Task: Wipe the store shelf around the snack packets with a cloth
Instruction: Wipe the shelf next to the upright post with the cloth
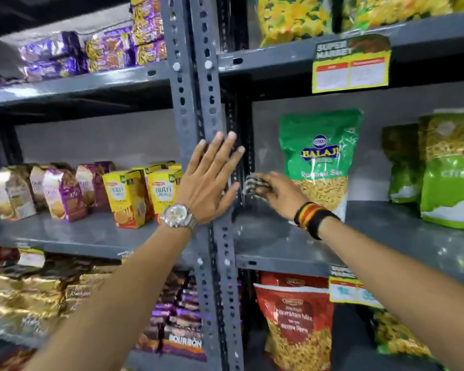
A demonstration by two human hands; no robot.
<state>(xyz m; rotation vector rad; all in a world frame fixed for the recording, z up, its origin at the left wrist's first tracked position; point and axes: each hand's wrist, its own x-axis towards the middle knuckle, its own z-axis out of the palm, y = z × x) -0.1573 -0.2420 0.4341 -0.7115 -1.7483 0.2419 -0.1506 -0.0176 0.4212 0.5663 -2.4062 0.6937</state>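
Note:
My left hand [208, 180] lies flat, fingers spread, against the grey perforated upright post [196, 108] between two shelf bays. My right hand [280, 194] is closed on a small striped cloth [253, 184], pressed near the back left corner of the grey middle shelf [279, 245]. Just right of that hand a green Balaji snack packet [319, 156] stands upright. Further right stand more green packets [450, 170]. A watch sits on my left wrist and bands on my right wrist.
Yellow and purple biscuit boxes [134, 196] fill the left bay's shelf. Purple packets [91, 52] and yellow bags lie on the upper shelves. A red Navratan Mix bag [295, 325] stands below. Price tags [351, 65] hang from the shelf edges.

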